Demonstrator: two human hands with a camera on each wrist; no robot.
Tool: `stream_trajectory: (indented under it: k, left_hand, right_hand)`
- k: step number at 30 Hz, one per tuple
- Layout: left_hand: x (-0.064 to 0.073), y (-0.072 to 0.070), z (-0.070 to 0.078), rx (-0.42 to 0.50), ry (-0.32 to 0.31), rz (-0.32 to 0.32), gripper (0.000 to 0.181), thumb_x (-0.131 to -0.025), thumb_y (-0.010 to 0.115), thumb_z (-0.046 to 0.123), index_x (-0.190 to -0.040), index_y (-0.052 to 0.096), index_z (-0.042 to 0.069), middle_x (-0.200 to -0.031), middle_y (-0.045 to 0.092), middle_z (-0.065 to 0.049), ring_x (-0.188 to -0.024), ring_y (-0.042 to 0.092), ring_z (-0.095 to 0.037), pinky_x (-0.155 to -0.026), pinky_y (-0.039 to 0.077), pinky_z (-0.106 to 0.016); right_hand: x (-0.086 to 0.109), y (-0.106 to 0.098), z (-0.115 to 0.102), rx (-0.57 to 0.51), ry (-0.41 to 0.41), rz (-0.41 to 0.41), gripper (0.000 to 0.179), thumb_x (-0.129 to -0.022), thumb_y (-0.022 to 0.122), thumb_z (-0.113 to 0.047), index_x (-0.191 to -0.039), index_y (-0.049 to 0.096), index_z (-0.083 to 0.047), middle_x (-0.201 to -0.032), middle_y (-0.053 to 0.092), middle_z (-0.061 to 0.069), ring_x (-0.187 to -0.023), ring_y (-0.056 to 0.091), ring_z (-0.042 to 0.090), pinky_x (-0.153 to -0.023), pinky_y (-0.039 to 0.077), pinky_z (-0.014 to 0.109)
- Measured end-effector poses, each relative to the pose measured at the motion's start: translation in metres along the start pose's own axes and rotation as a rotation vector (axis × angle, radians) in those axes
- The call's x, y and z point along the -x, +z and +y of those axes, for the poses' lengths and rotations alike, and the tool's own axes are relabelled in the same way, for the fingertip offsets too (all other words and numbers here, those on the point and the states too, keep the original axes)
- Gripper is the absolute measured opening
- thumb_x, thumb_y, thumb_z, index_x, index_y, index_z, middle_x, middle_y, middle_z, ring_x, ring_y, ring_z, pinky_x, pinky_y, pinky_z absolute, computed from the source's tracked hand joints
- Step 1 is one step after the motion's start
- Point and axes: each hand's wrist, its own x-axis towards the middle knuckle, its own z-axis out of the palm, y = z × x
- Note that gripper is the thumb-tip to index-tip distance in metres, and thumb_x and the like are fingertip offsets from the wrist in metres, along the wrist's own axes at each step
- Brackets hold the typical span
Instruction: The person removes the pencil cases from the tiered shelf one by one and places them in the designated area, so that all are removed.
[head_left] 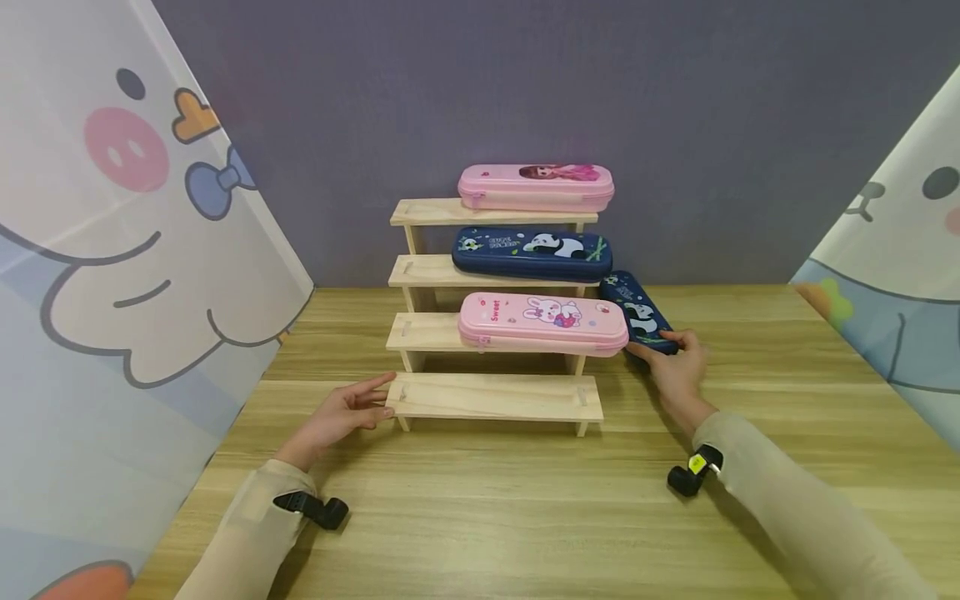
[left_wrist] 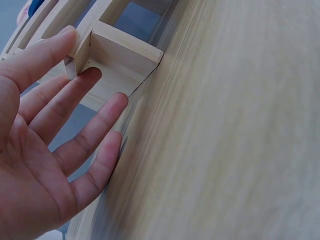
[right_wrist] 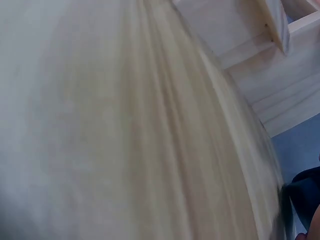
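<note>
A stepped wooden rack (head_left: 495, 396) stands on the table, seen from the front in the head view. At the left end of its lowest shelf, my left hand (head_left: 348, 414) touches the wood with spread, fairly straight fingers; the left wrist view shows this hand (left_wrist: 60, 125) closer. To the rack's right, my right hand (head_left: 678, 367) grips the near end of a dark blue panda pencil case (head_left: 637, 308), angled beside the rack. Whether that case touches the table is unclear. Only a dark edge of the case (right_wrist: 306, 192) and a bit of fingers show in the right wrist view.
On the top shelf lies a pink pencil case with a doll picture (head_left: 536, 190). Below it are another dark blue panda pencil case (head_left: 532, 254) and a pink rabbit pencil case (head_left: 543, 323), one per shelf. A grey wall (head_left: 675, 125) rises behind the wood-grain table (head_left: 487, 517).
</note>
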Motion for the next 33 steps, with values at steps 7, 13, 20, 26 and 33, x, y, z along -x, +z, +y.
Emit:
stream_trajectory:
  k: [7, 13, 20, 26, 33]
  left_hand:
    - [-0.001, 0.000, 0.000, -0.005, 0.010, 0.001, 0.067, -0.094, 0.071, 0.014, -0.152, 0.039, 0.002, -0.136, 0.053, -0.030, -0.100, 0.066, -0.008, -0.076, 0.054, -0.031]
    - [-0.001, -0.001, 0.001, -0.013, 0.009, 0.007, 0.067, -0.094, 0.071, 0.014, -0.152, 0.039, 0.002, -0.137, 0.053, -0.031, -0.101, 0.065, -0.006, -0.076, 0.054, -0.031]
    - [0.000, -0.001, 0.001, -0.019, 0.023, -0.003, 0.066, -0.095, 0.070, 0.013, -0.151, 0.038, 0.000, -0.135, 0.055, -0.030, -0.100, 0.065, -0.007, -0.076, 0.053, -0.031]
    - [0.000, 0.000, 0.001, -0.011, 0.024, -0.010, 0.066, -0.095, 0.069, 0.012, -0.152, 0.038, 0.000, -0.135, 0.055, -0.030, -0.099, 0.066, -0.007, -0.076, 0.053, -0.031]
    - [0.001, 0.000, 0.000, -0.005, 0.009, 0.000, 0.066, -0.094, 0.070, 0.012, -0.152, 0.039, 0.002, -0.135, 0.054, -0.030, -0.099, 0.066, -0.008, -0.076, 0.054, -0.031]
  right_hand:
    - [-0.010, -0.006, 0.002, 0.080, -0.006, -0.089, 0.059, -0.073, 0.090, -0.012, -0.119, 0.057, 0.005, -0.122, 0.046, 0.015, -0.123, 0.038, 0.031, -0.103, 0.033, 0.038]
    - [-0.018, -0.018, -0.001, 0.174, -0.011, -0.226, 0.062, -0.079, 0.086, -0.017, -0.126, 0.054, 0.007, -0.123, 0.052, 0.019, -0.085, 0.055, 0.012, -0.071, 0.045, 0.018]
    - [-0.019, -0.028, -0.002, 0.186, -0.052, -0.335, 0.057, -0.081, 0.084, -0.009, -0.124, 0.053, 0.011, -0.118, 0.051, 0.023, -0.052, 0.046, 0.003, -0.044, 0.042, 0.019]
    - [-0.021, -0.035, 0.001, 0.211, -0.088, -0.432, 0.054, -0.085, 0.080, -0.010, -0.125, 0.050, 0.012, -0.119, 0.045, 0.028, -0.047, 0.045, 0.007, -0.043, 0.046, 0.023]
    - [-0.019, -0.043, 0.001, 0.226, -0.147, -0.482, 0.050, -0.088, 0.077, -0.011, -0.123, 0.052, 0.013, -0.116, 0.048, 0.031, -0.048, 0.051, 0.008, -0.043, 0.047, 0.025]
